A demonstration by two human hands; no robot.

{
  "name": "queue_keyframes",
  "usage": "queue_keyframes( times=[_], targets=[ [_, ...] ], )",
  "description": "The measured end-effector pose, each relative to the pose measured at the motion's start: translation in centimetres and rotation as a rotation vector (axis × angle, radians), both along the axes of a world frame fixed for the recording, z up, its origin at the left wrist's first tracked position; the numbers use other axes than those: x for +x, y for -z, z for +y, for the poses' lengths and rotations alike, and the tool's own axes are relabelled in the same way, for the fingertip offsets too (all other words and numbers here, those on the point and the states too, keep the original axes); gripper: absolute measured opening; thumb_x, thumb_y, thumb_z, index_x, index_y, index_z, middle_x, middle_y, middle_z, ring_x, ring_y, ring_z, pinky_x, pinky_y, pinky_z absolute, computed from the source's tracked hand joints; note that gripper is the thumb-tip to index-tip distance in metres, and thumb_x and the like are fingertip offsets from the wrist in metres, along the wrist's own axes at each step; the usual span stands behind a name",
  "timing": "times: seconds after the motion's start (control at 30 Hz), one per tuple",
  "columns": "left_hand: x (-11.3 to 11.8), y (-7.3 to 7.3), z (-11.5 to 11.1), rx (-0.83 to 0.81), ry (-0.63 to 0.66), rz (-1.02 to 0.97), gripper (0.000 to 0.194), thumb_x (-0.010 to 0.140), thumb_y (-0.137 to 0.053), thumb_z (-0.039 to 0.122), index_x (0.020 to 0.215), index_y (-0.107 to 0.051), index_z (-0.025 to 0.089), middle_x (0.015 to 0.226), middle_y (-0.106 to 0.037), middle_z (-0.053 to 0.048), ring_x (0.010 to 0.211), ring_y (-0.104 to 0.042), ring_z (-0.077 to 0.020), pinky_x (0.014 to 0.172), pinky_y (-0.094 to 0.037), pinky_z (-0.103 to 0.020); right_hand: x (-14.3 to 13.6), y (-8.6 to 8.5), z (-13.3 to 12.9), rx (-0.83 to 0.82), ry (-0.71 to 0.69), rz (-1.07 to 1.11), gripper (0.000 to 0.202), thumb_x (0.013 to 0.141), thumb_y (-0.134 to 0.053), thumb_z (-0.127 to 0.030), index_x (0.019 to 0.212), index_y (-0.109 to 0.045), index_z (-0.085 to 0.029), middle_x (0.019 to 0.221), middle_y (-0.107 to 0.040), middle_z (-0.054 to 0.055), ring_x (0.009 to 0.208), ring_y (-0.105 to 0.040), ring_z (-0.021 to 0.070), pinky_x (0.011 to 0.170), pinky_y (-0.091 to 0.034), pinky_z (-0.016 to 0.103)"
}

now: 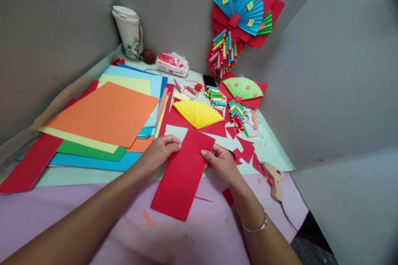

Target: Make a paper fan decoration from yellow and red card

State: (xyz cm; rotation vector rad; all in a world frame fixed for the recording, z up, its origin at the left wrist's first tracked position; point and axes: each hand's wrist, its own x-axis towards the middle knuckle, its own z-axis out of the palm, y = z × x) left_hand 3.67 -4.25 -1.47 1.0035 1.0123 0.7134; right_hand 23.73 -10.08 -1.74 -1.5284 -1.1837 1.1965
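A long strip of red card (183, 174) is held up between both hands, tilted over the table's front part. My left hand (163, 149) pinches its left edge near the top. On the opposite edge, my right hand (220, 159) grips the card with the thumb on its face and the fingers behind. Just beyond lies a pleated yellow paper fan (199, 114) on red card. Red paper scraps (247, 149) are scattered right of my right hand, where a black loop, perhaps a scissor handle, shows partly.
Coloured sheets, an orange one (105, 116) on top, are stacked at left. A hot glue gun (273, 180) with a cord lies right. Behind are a white cup (127, 31), a wipes pack (172, 64) and rolled paper tubes (214, 97). A fan decoration (241, 6) hangs at the wall.
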Motion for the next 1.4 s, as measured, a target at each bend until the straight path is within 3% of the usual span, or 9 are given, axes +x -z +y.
queue_keyframes(
  times=[0.5, 0.77, 1.07, 1.17, 1.27, 1.4],
  targets=[
    [0.1, -0.2, -0.1, -0.021, -0.001, -0.015, 0.017, 0.072, -0.072, 0.032, 0.075, -0.062, 0.018, 0.061, -0.063, 0.002, 0.055, -0.058, -0.0146, 0.054, -0.04, -0.025, 0.1, 0.3, 0.1, -0.017, 0.005, 0.013, 0.03, 0.079, -0.069, -0.046, 0.069, -0.055, -0.021, 0.051, -0.058, -0.004, 0.044, -0.051, 0.012, 0.046, -0.038, 0.024],
    [0.2, -0.8, -0.6, -0.21, 0.099, -0.164, 0.023, 0.073, -0.077, 0.036, 0.086, -0.069, 0.019, 0.075, -0.074, -0.004, 0.068, -0.07, -0.0221, 0.065, -0.053, -0.033, 0.4, 0.8, 0.1, -0.019, -0.021, 0.137, 0.027, 0.08, -0.069, -0.046, 0.08, -0.063, -0.02, 0.056, -0.062, -0.003, 0.045, -0.051, 0.0102, 0.046, -0.039, 0.021],
    [0.2, -0.8, -0.5, -0.228, 0.087, -0.131, 0.02, 0.076, -0.075, 0.034, 0.086, -0.073, 0.017, 0.076, -0.077, -0.006, 0.067, -0.071, -0.0209, 0.063, -0.055, -0.031, 0.6, 1.4, 0.3, -0.056, -0.075, 0.215, 0.032, 0.08, -0.069, -0.051, 0.079, -0.064, -0.019, 0.058, -0.064, -0.001, 0.045, -0.051, 0.0097, 0.045, -0.038, 0.021],
    [0.2, -1.0, -0.6, -0.238, 0.088, -0.176, 0.026, 0.078, -0.073, 0.039, 0.094, -0.073, 0.018, 0.082, -0.078, -0.008, 0.07, -0.072, -0.0232, 0.066, -0.056, -0.034, 0.6, 1.5, 0.5, -0.005, 0.012, 0.229, 0.031, 0.077, -0.072, -0.048, 0.076, -0.065, -0.018, 0.056, -0.063, -0.002, 0.043, -0.05, 0.0093, 0.044, -0.038, 0.021],
    [0.1, -1.0, -0.5, -0.265, 0.101, -0.203, 0.033, 0.079, -0.071, 0.044, 0.1, -0.074, 0.018, 0.088, -0.079, -0.01, 0.071, -0.073, -0.0265, 0.066, -0.056, -0.037, 1.0, 1.8, 0.8, 0.041, 0.188, 0.262, 0.03, 0.075, -0.075, -0.046, 0.074, -0.063, -0.019, 0.057, -0.063, -0.002, 0.043, -0.051, 0.0093, 0.043, -0.039, 0.021],
    [0.0, -0.9, -0.2, -0.227, 0.082, -0.222, 0.035, 0.081, -0.069, 0.046, 0.099, -0.076, 0.017, 0.094, -0.079, -0.011, 0.08, -0.073, -0.0248, 0.069, -0.055, -0.031, 1.8, 2.1, 1.4, 0.082, 0.381, 0.297, 0.031, 0.073, -0.077, -0.047, 0.076, -0.063, -0.019, 0.064, -0.065, -0.003, 0.047, -0.055, 0.0083, 0.046, -0.043, 0.02]
  ],
)
